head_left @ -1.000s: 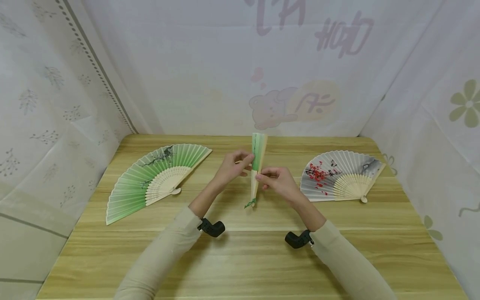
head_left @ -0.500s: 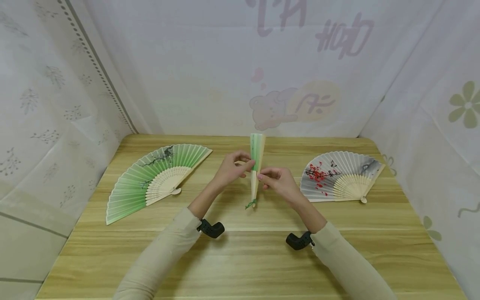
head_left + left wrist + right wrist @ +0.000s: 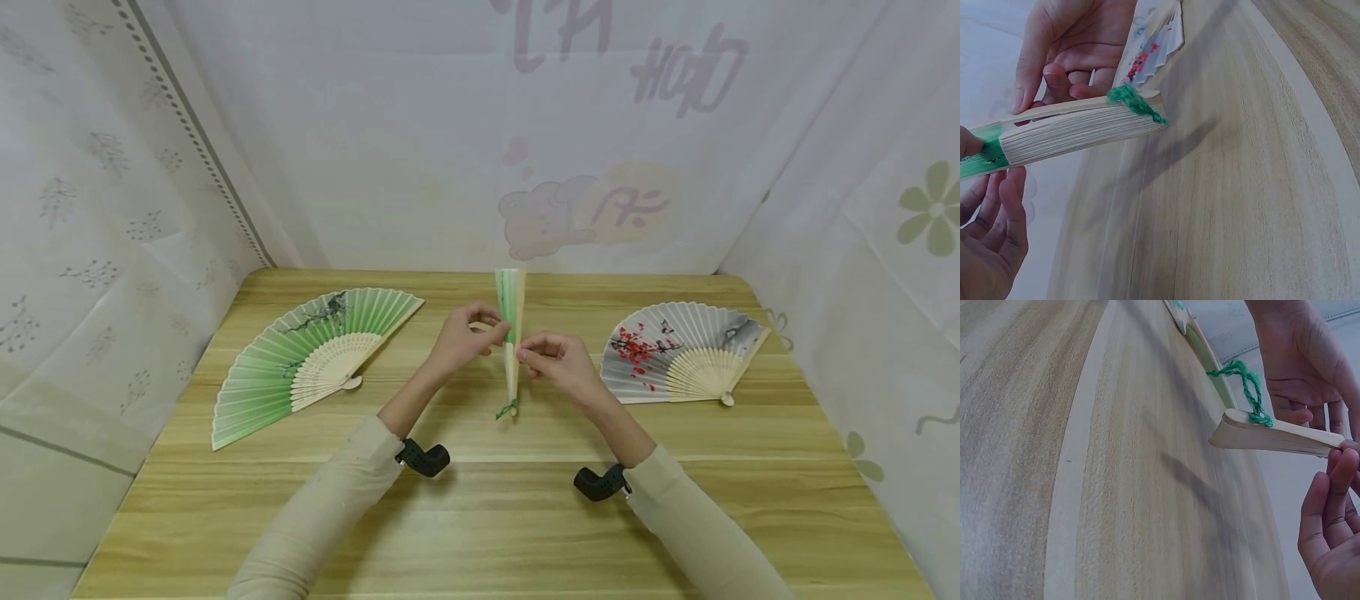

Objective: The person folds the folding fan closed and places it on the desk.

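A nearly closed green folding fan [image 3: 511,333] stands above the table between my two hands, its corded end down and toward me. My left hand [image 3: 468,337] holds its green leaf between thumb and fingers, from the left. From the right, my right hand [image 3: 558,362] pinches the outer stick at mid-length. The left wrist view shows a narrow gap between that stick and the stacked ribs [image 3: 1066,131], with a right fingertip at it. A knotted green cord [image 3: 1250,390] hangs from the pivot end.
On the wooden table [image 3: 480,517], a spread green fan [image 3: 318,354] lies at left and a spread grey fan with red blossoms [image 3: 682,354] at right. Printed cloth [image 3: 375,150] hangs behind and on both sides.
The fan's top has shifted a little left and its corded end a little right, so it leans the other way. Both hands keep nearly the same place; the spread fans have not moved.
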Demonstrator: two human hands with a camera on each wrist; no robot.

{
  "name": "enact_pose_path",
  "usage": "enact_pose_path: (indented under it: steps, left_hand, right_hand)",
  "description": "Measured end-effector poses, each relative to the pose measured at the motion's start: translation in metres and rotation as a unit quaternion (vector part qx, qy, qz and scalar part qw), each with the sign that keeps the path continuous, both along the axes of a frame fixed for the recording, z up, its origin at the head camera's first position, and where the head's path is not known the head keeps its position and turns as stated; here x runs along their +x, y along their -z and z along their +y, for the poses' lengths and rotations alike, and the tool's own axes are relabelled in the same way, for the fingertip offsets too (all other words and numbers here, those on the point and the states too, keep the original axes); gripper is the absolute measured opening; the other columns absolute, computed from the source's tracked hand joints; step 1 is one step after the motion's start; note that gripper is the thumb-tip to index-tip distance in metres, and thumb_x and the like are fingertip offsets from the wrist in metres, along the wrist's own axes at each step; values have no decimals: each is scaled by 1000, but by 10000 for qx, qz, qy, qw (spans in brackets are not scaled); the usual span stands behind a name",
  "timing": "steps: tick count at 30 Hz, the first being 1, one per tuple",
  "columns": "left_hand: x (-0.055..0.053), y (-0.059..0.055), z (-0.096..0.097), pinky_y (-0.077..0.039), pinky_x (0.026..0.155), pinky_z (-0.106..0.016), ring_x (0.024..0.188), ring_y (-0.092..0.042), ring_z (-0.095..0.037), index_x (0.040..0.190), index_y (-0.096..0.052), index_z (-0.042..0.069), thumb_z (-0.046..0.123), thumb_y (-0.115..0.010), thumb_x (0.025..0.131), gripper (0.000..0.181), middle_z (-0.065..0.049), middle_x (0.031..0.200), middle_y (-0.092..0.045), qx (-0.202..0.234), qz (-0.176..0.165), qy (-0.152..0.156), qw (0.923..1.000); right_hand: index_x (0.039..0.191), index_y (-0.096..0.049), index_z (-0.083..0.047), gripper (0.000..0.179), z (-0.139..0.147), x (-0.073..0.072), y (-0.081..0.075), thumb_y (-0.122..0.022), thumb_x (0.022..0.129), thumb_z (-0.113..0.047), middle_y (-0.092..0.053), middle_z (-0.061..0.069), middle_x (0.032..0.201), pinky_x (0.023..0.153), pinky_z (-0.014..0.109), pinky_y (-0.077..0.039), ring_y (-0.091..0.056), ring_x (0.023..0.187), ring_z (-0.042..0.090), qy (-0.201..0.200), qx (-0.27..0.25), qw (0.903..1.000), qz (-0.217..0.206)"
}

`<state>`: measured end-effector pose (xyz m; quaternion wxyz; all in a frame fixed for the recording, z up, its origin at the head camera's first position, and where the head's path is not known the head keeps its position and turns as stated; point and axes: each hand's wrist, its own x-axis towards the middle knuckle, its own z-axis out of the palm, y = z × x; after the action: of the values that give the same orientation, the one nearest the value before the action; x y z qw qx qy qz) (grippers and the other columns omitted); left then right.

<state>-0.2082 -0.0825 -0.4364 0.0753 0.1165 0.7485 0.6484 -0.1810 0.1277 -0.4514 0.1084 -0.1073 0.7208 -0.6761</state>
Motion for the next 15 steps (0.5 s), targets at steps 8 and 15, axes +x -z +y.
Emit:
enact_pose_path:
  steps: [8, 15]
  left_hand:
    - [3, -5, 3, -57, 76, -58, 90, -70, -45, 118, -62, -9, 12, -68, 99, 28, -22, 110, -63, 20, 38, -31, 10000]
    - [1, 4, 6, -60, 70, -46, 88, -70, -42, 112, -64, -3, 14, -69, 98, 22, -16, 103, -65, 106, 119, -166, 9997]
  right_hand:
    - [105, -72, 5, 15, 1, 1, -3, -72, 96, -7, -71, 15, 99, 75, 46, -58, -60, 87, 48, -108, -27, 9999, 100]
    - [106, -72, 3, 17, 1, 0, -3, -72, 97, -12, -70, 18, 99, 79, 54, -56, -59, 87, 49, -164, 115, 9996, 177]
